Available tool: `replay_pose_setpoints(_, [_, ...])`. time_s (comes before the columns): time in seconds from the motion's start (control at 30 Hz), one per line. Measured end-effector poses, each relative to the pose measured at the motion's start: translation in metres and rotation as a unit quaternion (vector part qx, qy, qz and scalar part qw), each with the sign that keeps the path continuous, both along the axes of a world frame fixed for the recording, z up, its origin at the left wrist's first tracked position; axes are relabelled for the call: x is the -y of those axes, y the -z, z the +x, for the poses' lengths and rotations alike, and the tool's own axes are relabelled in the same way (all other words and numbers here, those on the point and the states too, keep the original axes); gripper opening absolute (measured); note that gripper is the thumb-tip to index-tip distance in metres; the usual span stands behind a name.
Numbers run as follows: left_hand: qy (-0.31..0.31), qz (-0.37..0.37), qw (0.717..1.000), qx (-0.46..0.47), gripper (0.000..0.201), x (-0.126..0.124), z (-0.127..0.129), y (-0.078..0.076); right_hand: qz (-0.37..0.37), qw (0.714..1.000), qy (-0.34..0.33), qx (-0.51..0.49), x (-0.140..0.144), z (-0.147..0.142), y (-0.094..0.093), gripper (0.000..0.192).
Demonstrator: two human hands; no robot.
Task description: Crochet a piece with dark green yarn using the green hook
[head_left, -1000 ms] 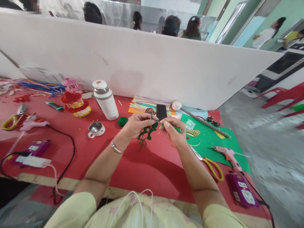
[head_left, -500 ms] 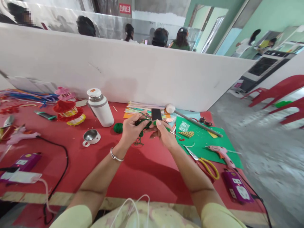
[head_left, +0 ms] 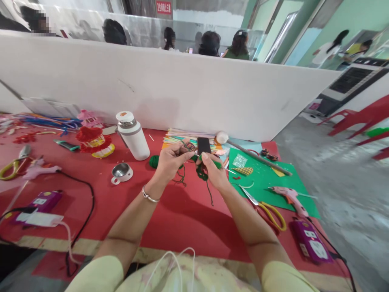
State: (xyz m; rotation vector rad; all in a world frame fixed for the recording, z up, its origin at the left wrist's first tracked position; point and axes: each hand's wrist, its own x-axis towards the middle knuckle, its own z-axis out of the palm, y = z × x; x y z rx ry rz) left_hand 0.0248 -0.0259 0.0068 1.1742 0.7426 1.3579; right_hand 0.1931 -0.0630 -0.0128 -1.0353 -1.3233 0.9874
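Red cloth is covering the surface (head_left: 100, 202) below a white partition (head_left: 182, 89). Above it, the left hand (head_left: 170, 160) and right hand (head_left: 212, 170) are meeting, each grip pinching a green yarn piece (head_left: 201, 172) whose strand is dangling between them. A white flask (head_left: 133, 136) is standing left, yellow scissors (head_left: 269, 211) lying right.

A red sign (head_left: 163, 7) with white characters hangs on the far wall, above the white partition; the characters are too small to read. No other writing is legible.
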Motion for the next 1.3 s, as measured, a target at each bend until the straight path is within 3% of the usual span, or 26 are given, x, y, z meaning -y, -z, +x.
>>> replay_pose_setpoints(0.17, [0.059, -0.074, 0.993, 0.072, 0.053, -0.006, -0.008, -0.002, 0.040, 0.997, -0.033, 0.053, 0.002, 0.007, -0.006, 0.032])
replay_pose_setpoints(0.27, [0.074, -0.126, 0.980, 0.137, 0.050, -0.009, -0.013, -0.004, 0.028, 0.998, -0.036, 0.052, -0.004, 0.014, 0.000, 0.043])
replay_pose_setpoints(0.53, [0.114, -0.196, 0.957, 0.179, 0.048, -0.012, -0.013, -0.003, 0.031, 0.996, -0.057, 0.059, -0.012, 0.019, 0.004, 0.030])
replay_pose_setpoints(0.77, [0.055, -0.135, 0.982, 0.118, 0.047, -0.008, -0.003, 0.001, -0.063, 0.982, -0.111, -0.138, -0.007, 0.019, -0.006, 0.047])
replay_pose_setpoints(0.93, [0.010, -0.022, 0.999, 0.029, 0.044, -0.002, 0.007, 0.003, -0.132, 0.952, -0.153, -0.230, -0.005, 0.009, -0.010, 0.034])
replay_pose_setpoints(1.0, [0.009, 0.005, 1.000, 0.011, 0.041, -0.001, 0.007, 0.002, -0.139, 0.947, -0.164, -0.240, -0.008, 0.004, -0.010, 0.035])
replay_pose_setpoints(1.3, [0.014, 0.047, 0.999, -0.021, 0.036, -0.012, -0.002, -0.004, -0.074, 0.979, -0.103, -0.161, -0.018, -0.003, -0.019, 0.040])
